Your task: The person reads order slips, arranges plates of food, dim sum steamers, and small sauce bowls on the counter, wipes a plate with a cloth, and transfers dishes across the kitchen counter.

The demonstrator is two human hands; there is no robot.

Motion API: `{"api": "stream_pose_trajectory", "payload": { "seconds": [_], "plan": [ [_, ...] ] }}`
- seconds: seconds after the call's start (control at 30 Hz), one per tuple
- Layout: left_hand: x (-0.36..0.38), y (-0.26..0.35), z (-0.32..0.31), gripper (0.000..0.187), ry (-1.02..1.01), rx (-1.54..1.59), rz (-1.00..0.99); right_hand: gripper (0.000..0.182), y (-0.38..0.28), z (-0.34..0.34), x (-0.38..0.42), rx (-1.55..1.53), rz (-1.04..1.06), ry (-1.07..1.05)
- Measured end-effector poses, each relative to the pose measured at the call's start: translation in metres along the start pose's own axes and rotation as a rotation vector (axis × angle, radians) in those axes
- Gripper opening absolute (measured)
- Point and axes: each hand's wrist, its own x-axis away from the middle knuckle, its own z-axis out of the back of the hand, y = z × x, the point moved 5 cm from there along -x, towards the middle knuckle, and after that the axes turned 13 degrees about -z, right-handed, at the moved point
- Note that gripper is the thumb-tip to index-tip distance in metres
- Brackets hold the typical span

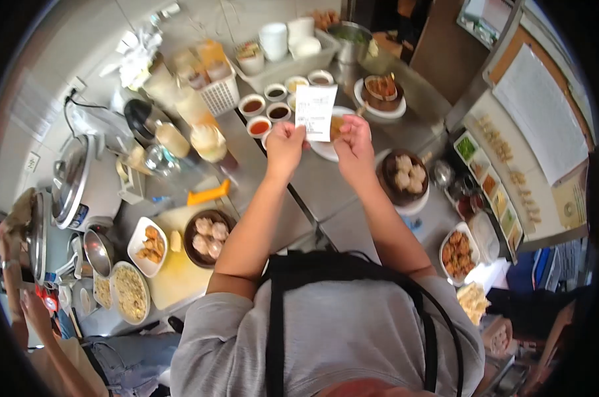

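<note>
Both of my hands hold a small white printed slip (315,111) upright over the steel counter. My left hand (285,147) pinches its lower left edge, while my right hand (354,142) has its fingers closed at the lower right edge. Behind the slip is a white plate (324,151), partly hidden. Small bowls of dark sauce (279,111) and red sauce (259,127) stand just left of the slip. To the right of my right hand, a round dark steamer of dumplings (403,176) rests on a white plate.
At left are another dumpling steamer (209,239), a bowl of fried pieces (151,247), a rice dish (130,292), an orange-handled tool (208,192) and a cooker (81,182). Another person's arm (48,337) shows at lower left. Fried food (459,255) stands at right.
</note>
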Motion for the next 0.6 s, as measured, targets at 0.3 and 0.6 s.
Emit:
{"api": "stream_pose_trajectory", "payload": {
  "seconds": [0.3, 0.6],
  "plan": [
    [0.109, -0.164, 0.013, 0.013, -0.184, -0.494, 0.271, 0.033, 0.129, 0.01, 0.08, 1.034, -0.254, -0.069],
    [0.093, -0.13, 0.007, 0.018, -0.677, -0.729, 0.492, 0.031, 0.148, 0.016, 0.089, 1.136, -0.069, -0.022]
  ]
}}
